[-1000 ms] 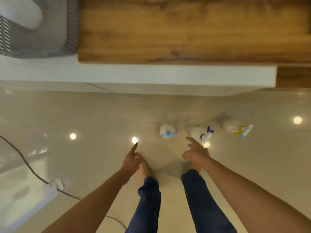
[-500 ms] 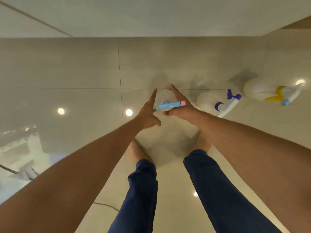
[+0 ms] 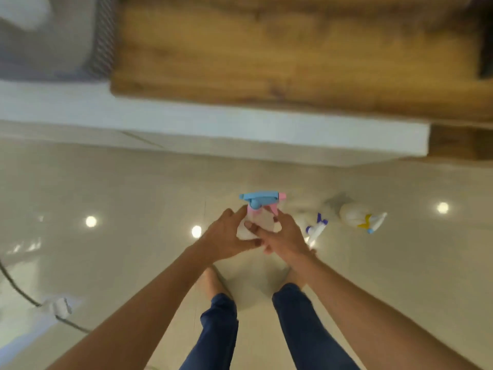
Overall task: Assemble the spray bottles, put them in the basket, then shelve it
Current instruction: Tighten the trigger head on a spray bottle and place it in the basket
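Now the blue-and-pink spray bottle (image 3: 257,222), on the floor half a second ago, is lifted, gripped by left hand (image 3: 226,240) and right hand (image 3: 284,236), so basketing can follow while two bottles (image 3: 314,227) wait on the floor (image 3: 133,196).

A glossy tiled floor (image 3: 106,188) mirrors 3 round lights (image 3: 91,221), a dark cable (image 3: 16,288) with a white plug (image 3: 62,308) trails at left, and a wooden top (image 3: 280,54) sits over a white ledge (image 3: 213,129).
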